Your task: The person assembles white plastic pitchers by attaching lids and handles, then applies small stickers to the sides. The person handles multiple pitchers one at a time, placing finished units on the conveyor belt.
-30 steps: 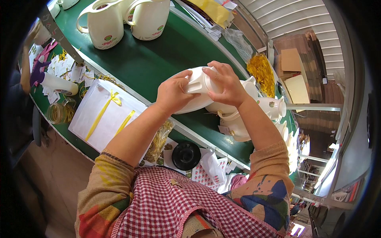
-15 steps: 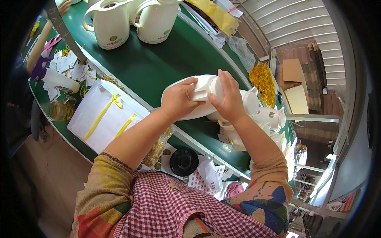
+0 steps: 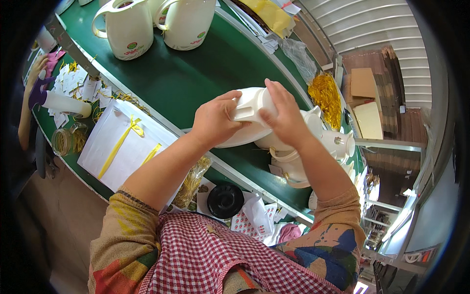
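A white vacuum jug (image 3: 245,136) is tilted over the green bench, its lid end towards me and partly covered by my hands. My left hand (image 3: 215,117) is closed around its upper part beside the spout or handle. The round white lid (image 3: 267,103) lies against the palm of my right hand (image 3: 288,117), whose thumb is bent over it and a little blurred. Right beside it, several more white jugs (image 3: 289,171) stand crowded together, partly hidden by my right forearm.
Two white jugs (image 3: 131,34) with printed marks stand at the far left. Nearer lie white boards (image 3: 110,142) with yellow ribbons, a black round lid (image 3: 225,201) and gold tinsel (image 3: 325,100). A co-worker's hand (image 3: 36,68) shows at the left, near a purple-topped white bottle (image 3: 66,103).
My right hand has turned slightly on the lid, its thumb shifting, while my left hand keeps its hold. At the far left the co-worker's arm has moved.
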The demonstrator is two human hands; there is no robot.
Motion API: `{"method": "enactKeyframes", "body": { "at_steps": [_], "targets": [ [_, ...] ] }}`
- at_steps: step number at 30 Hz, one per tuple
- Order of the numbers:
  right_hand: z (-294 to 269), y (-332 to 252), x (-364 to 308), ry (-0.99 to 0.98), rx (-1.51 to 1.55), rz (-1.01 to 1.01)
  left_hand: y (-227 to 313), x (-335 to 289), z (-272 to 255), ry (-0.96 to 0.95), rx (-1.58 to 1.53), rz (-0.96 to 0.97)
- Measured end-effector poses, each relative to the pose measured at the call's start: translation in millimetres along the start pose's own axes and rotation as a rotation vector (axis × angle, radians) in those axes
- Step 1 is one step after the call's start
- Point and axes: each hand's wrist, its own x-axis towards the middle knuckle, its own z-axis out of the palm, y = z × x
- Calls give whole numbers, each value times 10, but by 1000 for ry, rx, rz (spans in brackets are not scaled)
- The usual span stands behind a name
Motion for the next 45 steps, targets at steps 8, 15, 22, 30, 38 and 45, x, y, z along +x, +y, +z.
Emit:
{"method": "enactKeyframes", "body": {
  "at_steps": [8,15,22,30,38,45],
  "targets": [
    [-512,60,-221,-2,-58,203,68,-109,15,-36,17,15],
    [-643,145,-426,17,-90,212,-14,-92,158,-47,27,92],
    [-358,263,-359,346,-172,-246,-269,-84,214,-133,-378,30],
    [420,-274,-307,419,80,368,-167,-347,416,50,-116,96],
    [371,126,-525,305,-138,-309,-456,-167,130,-252,-316,-3],
    [357,-80,-433,262,-149,-153,-537,-222,155,-174,-366,-6]
  ]
}}
